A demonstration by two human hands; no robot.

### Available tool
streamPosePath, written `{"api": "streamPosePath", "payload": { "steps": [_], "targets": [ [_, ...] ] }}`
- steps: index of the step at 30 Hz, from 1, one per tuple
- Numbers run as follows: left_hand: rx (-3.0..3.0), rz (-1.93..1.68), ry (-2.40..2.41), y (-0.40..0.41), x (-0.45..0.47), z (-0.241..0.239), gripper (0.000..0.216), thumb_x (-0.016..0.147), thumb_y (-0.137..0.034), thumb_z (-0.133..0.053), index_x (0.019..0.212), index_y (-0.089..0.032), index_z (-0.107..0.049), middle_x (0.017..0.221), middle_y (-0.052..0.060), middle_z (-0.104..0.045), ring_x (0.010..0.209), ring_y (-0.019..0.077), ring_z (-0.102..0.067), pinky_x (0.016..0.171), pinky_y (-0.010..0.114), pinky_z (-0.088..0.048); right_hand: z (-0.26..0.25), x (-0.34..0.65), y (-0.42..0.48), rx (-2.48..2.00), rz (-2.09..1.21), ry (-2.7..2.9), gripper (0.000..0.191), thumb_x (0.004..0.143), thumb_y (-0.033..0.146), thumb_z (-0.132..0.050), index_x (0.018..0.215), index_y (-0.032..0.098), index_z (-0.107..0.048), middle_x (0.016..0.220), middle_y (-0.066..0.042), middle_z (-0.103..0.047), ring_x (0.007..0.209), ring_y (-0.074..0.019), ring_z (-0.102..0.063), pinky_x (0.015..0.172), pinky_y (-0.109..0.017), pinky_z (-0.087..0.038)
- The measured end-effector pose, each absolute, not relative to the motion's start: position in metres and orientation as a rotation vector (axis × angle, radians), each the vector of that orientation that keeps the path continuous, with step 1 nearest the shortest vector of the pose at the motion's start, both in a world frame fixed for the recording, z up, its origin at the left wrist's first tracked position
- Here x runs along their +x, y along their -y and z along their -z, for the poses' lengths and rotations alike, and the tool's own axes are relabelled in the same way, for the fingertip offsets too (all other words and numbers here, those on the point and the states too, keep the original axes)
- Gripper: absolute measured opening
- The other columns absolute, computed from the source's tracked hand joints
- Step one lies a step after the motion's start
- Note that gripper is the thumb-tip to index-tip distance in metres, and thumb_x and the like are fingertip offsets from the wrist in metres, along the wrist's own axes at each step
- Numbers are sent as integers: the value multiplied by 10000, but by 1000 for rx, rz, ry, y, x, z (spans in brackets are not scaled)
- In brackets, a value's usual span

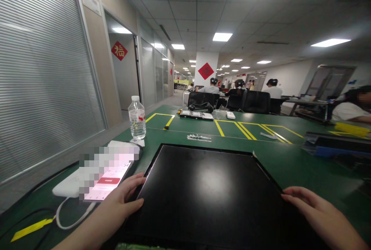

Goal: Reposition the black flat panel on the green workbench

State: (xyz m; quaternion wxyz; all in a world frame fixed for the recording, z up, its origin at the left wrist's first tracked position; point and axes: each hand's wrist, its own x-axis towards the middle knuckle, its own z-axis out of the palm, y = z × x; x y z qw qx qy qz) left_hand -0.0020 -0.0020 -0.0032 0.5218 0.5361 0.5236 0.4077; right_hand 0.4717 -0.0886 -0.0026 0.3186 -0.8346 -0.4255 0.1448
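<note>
A large flat black panel [208,192] lies on the green table [290,165] right in front of me. My left hand [123,199] grips its left edge, thumb on top and fingers curled round the side. My right hand [313,209] rests on the panel's right edge with fingers stretched along it. A phone with a lit pink screen [107,184] lies just left of my left hand, on top of a white power bank [66,188] with a white cable.
A clear water bottle [137,118] stands at the left rear. Small trays [196,114] and a white device [230,115] sit farther back between yellow floor-tape lines. Stacked dark and blue trays [336,145] lie at right. Several people sit at desks beyond.
</note>
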Motion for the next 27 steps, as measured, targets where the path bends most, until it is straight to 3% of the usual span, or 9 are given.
{"api": "streamPosePath", "payload": {
  "steps": [27],
  "targets": [
    [1322,-1025,-1237,-4,-7,22,409,614,-202,-702,1021,-162,-686,1455,167,-395,1289,343,-417,1082,464,-279,5,472,88,-2157,-351,1186,427,569,626,-510,765,284,-673,864,-26,-715,862,-301,-627,740,-368,-451]
  ]
}}
